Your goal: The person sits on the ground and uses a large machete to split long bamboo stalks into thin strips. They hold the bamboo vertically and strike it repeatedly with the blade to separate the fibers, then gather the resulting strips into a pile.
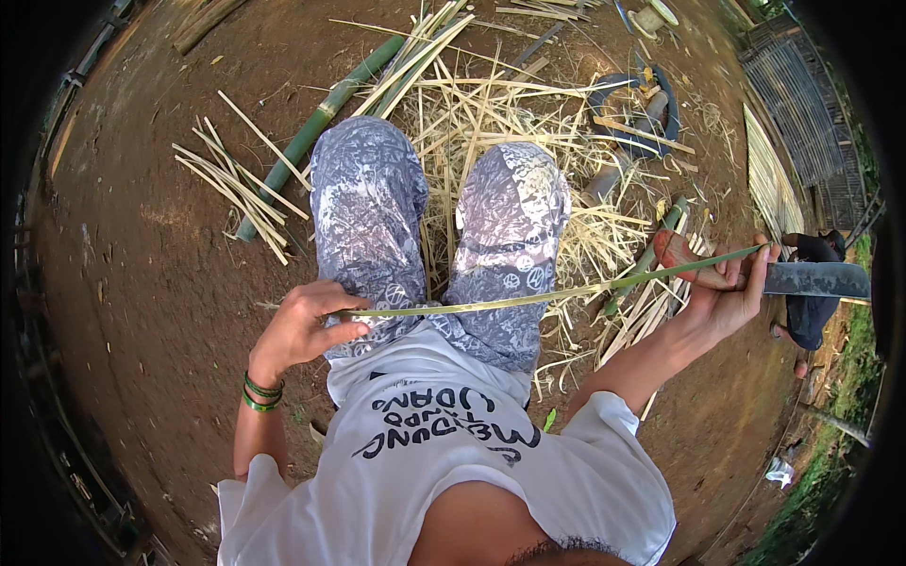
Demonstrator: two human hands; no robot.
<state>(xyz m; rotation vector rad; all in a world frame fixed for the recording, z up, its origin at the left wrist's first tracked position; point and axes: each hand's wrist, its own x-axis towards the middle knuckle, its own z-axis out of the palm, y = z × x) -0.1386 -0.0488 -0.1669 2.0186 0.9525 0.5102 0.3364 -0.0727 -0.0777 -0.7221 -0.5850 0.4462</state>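
Both hands hold a long, narrow strip of green and pale bamboo, which lies crosswise above the thighs and curves gently upward toward the right. The left hand is nearly closed, with the strip's end between thumb and forefinger; the remaining fingers are curled. The right hand is closed around a broad-bladed knife near the junction of its reddish handle and dark blade, the strip's other end being pinched at the raised fingertips. Beyond the knees, pale shavings and split lengths cover the earth ground, beside a green bamboo pole.
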